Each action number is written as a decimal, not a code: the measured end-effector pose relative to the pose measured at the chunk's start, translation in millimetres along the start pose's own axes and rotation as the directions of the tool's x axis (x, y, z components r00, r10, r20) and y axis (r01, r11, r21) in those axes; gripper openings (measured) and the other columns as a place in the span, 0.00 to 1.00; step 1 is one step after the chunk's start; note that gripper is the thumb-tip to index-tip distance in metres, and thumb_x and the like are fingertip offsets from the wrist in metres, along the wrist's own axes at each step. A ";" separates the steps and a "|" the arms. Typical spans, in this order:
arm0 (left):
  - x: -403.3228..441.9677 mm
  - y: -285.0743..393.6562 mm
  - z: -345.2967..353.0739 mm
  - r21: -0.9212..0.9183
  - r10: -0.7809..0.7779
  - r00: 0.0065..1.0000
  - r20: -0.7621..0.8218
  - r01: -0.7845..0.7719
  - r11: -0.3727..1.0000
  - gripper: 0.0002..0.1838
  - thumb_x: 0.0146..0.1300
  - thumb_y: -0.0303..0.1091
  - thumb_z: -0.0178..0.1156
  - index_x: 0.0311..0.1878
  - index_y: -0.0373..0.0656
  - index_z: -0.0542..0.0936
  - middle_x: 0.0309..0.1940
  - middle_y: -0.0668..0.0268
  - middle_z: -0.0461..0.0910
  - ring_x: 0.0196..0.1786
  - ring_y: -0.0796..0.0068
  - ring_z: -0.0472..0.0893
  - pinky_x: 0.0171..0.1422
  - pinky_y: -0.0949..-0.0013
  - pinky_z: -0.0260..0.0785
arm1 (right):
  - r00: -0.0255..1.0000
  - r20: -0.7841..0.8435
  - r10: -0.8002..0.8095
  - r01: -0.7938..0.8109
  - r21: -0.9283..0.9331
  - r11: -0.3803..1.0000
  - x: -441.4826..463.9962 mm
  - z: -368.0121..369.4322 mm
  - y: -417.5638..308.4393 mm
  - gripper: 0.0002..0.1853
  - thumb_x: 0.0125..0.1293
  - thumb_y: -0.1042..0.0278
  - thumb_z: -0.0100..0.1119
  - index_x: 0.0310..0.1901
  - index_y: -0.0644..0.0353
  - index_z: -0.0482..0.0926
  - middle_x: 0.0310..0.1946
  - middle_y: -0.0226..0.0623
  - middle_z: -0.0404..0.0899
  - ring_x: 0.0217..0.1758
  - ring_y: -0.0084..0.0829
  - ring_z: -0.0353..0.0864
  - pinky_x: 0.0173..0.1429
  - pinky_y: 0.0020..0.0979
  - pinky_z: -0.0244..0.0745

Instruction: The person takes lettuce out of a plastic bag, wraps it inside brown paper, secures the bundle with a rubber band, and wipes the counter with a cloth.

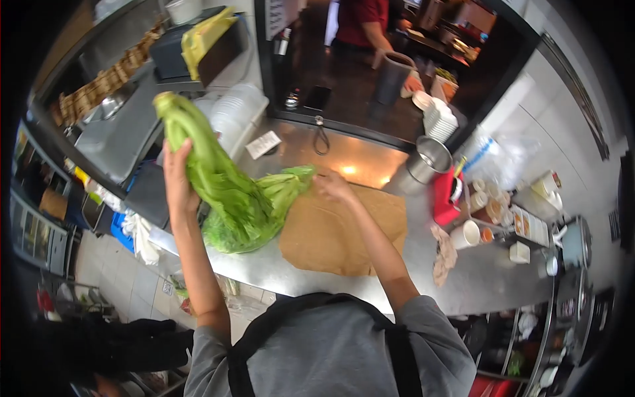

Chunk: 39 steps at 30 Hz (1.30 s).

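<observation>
My left hand (178, 175) is wrapped around a large head of green leafy lettuce (218, 178), its pale stem end pointing up and away to the left. My right hand (333, 185) has curled fingers at the tip of a lettuce leaf (286, 187) that stretches out from the head to the right. Exactly how the fingertips meet that leaf is hard to make out. Below the head, more greens lie in what looks like a clear plastic bag (228, 239). A brown paper sheet (344, 231) lies flat on the steel counter under my right forearm.
White plastic containers (235, 119) and a receipt (263, 145) lie beyond the lettuce. Metal cups (423, 165), a red holder (447, 197) and a crumpled cloth (443, 255) stand to the right. Across the pass-through, another person's arm (376, 36) reaches near a dark container (393, 78).
</observation>
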State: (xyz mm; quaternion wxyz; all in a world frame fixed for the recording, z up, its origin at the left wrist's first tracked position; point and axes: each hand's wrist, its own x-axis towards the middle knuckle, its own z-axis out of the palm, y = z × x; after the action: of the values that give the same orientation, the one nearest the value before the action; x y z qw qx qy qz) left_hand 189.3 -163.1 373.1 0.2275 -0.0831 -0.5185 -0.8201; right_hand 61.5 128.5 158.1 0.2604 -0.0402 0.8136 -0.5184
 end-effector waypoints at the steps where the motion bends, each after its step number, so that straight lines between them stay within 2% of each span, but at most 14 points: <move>1: 2.0 -21.5 4.9 -0.018 -0.166 0.986 0.009 0.167 0.986 0.20 0.64 0.36 0.57 0.56 0.42 0.65 0.45 0.56 0.77 0.45 0.62 0.81 0.42 0.64 0.78 | 0.986 -0.151 -0.070 0.072 0.008 0.997 -22.0 -11.3 -0.7 0.30 0.66 0.46 0.53 0.65 0.52 0.64 0.52 0.33 0.76 0.50 0.28 0.78 0.41 0.33 0.76; 4: -4.7 -92.9 44.8 0.087 -0.452 0.892 0.000 0.450 0.889 0.21 0.63 0.46 0.58 0.52 0.41 0.70 0.39 0.61 0.78 0.38 0.70 0.81 0.40 0.67 0.77 | 0.909 -0.290 -0.301 0.368 0.214 0.905 -81.0 -28.8 10.1 0.29 0.67 0.52 0.53 0.65 0.57 0.64 0.45 0.38 0.78 0.46 0.28 0.79 0.45 0.32 0.75; 7: -25.0 -177.5 71.4 -0.022 -0.665 0.731 0.156 0.675 0.737 0.22 0.59 0.41 0.62 0.52 0.41 0.68 0.43 0.62 0.76 0.45 0.67 0.79 0.51 0.61 0.74 | 0.978 -0.154 -0.140 0.199 0.493 0.847 -155.5 -25.5 2.9 0.27 0.69 0.55 0.51 0.66 0.56 0.64 0.48 0.39 0.77 0.49 0.29 0.77 0.51 0.33 0.74; 10: -53.1 -220.9 100.1 0.069 -0.795 0.548 0.258 0.811 0.581 0.22 0.55 0.33 0.60 0.53 0.41 0.67 0.43 0.61 0.76 0.46 0.65 0.78 0.55 0.60 0.72 | 0.945 -0.100 -0.310 0.325 0.207 0.923 -169.6 -12.8 46.4 0.26 0.70 0.53 0.49 0.65 0.55 0.64 0.57 0.35 0.73 0.58 0.29 0.72 0.57 0.34 0.70; 13: -59.6 -274.7 92.0 0.233 -0.906 0.236 0.352 0.915 0.329 0.26 0.53 0.30 0.59 0.57 0.42 0.65 0.46 0.60 0.75 0.45 0.64 0.78 0.52 0.59 0.74 | 0.989 -0.069 -0.130 0.147 0.456 0.878 -189.0 -3.5 58.6 0.24 0.68 0.56 0.52 0.62 0.57 0.68 0.59 0.38 0.72 0.59 0.39 0.72 0.60 0.34 0.68; 14: -58.3 -285.8 91.7 0.285 -0.921 0.115 0.373 0.930 0.232 0.28 0.53 0.29 0.59 0.58 0.42 0.64 0.47 0.60 0.74 0.45 0.64 0.78 0.51 0.59 0.75 | 0.954 -0.216 -0.208 0.244 0.156 0.957 -187.7 -4.6 77.6 0.24 0.66 0.58 0.54 0.61 0.57 0.69 0.59 0.39 0.72 0.60 0.41 0.71 0.60 0.37 0.67; 15: -65.6 -274.4 100.1 0.338 -0.887 0.323 0.330 0.837 0.431 0.35 0.53 0.29 0.59 0.66 0.46 0.58 0.52 0.58 0.72 0.47 0.64 0.78 0.48 0.59 0.76 | 0.890 -0.328 -0.316 0.276 -0.165 0.947 -181.4 -7.7 109.8 0.23 0.64 0.59 0.56 0.60 0.56 0.70 0.59 0.39 0.72 0.60 0.44 0.71 0.61 0.40 0.66; 17: -66.3 -279.4 99.8 0.441 -0.889 0.321 0.326 0.780 0.443 0.41 0.52 0.32 0.60 0.69 0.47 0.54 0.55 0.54 0.71 0.50 0.63 0.77 0.48 0.60 0.76 | 0.777 -0.428 -0.462 -0.015 -0.746 0.666 -195.1 -9.8 140.6 0.23 0.57 0.62 0.60 0.55 0.54 0.72 0.61 0.37 0.68 0.66 0.45 0.63 0.65 0.49 0.57; 27: -101.2 -319.8 114.6 0.750 -0.746 0.537 0.395 0.281 0.599 0.53 0.45 0.49 0.67 0.73 0.55 0.47 0.64 0.45 0.62 0.65 0.51 0.66 0.64 0.53 0.61 | 0.757 -0.447 -0.476 0.105 -0.636 0.764 -191.7 32.9 142.9 0.23 0.54 0.61 0.64 0.52 0.58 0.75 0.60 0.41 0.69 0.60 0.43 0.68 0.62 0.39 0.61; 30: -134.4 -322.0 122.7 0.998 -0.791 0.610 0.050 -0.001 0.062 0.58 0.43 0.60 0.67 0.73 0.57 0.44 0.69 0.42 0.49 0.72 0.45 0.52 0.69 0.45 0.49 | 0.830 -0.443 -0.338 0.146 -0.413 0.899 -182.4 -0.8 160.4 0.20 0.58 0.63 0.61 0.51 0.59 0.75 0.52 0.47 0.75 0.50 0.42 0.76 0.52 0.36 0.71; 31: -135.7 -318.8 123.1 0.993 -0.814 0.576 0.077 0.025 0.111 0.60 0.42 0.64 0.66 0.73 0.57 0.42 0.70 0.42 0.44 0.73 0.44 0.46 0.70 0.42 0.45 | 0.889 -0.447 -0.095 -0.013 -0.231 0.973 -184.1 -14.8 147.8 0.18 0.60 0.64 0.60 0.52 0.59 0.75 0.49 0.49 0.76 0.45 0.41 0.79 0.46 0.35 0.75; 33: -130.0 -304.8 122.2 0.986 -0.806 0.576 0.141 -0.005 0.168 0.62 0.42 0.70 0.64 0.73 0.56 0.41 0.71 0.42 0.41 0.73 0.42 0.41 0.70 0.39 0.41 | 0.837 -0.521 -0.166 -0.051 -0.377 0.925 -180.8 -30.0 122.3 0.19 0.62 0.64 0.58 0.54 0.60 0.74 0.50 0.50 0.75 0.43 0.40 0.80 0.37 0.33 0.76; 35: -119.8 -296.6 111.9 0.982 -0.693 0.702 0.166 -0.051 0.183 0.63 0.41 0.70 0.64 0.73 0.52 0.40 0.71 0.42 0.42 0.74 0.42 0.41 0.71 0.38 0.39 | 0.666 -0.559 -0.494 0.277 -0.430 0.859 -162.3 -27.7 95.1 0.21 0.63 0.65 0.57 0.58 0.57 0.72 0.51 0.47 0.75 0.42 0.37 0.79 0.40 0.33 0.76; 39: -62.7 -256.2 50.4 0.994 -0.358 0.927 0.111 -0.104 0.039 0.71 0.35 0.67 0.70 0.73 0.46 0.35 0.72 0.44 0.40 0.74 0.42 0.40 0.71 0.35 0.36 | 0.769 -0.390 -0.507 0.491 -0.147 0.859 -80.1 0.4 62.9 0.31 0.65 0.63 0.57 0.68 0.51 0.57 0.56 0.44 0.70 0.44 0.32 0.77 0.41 0.32 0.76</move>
State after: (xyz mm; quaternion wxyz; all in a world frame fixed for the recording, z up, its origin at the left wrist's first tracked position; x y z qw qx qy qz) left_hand 121.9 -8.4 164.3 0.0553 0.0076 -0.9727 -0.2251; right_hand 143.5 184.0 134.1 -0.0661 -0.1484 0.8192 -0.5501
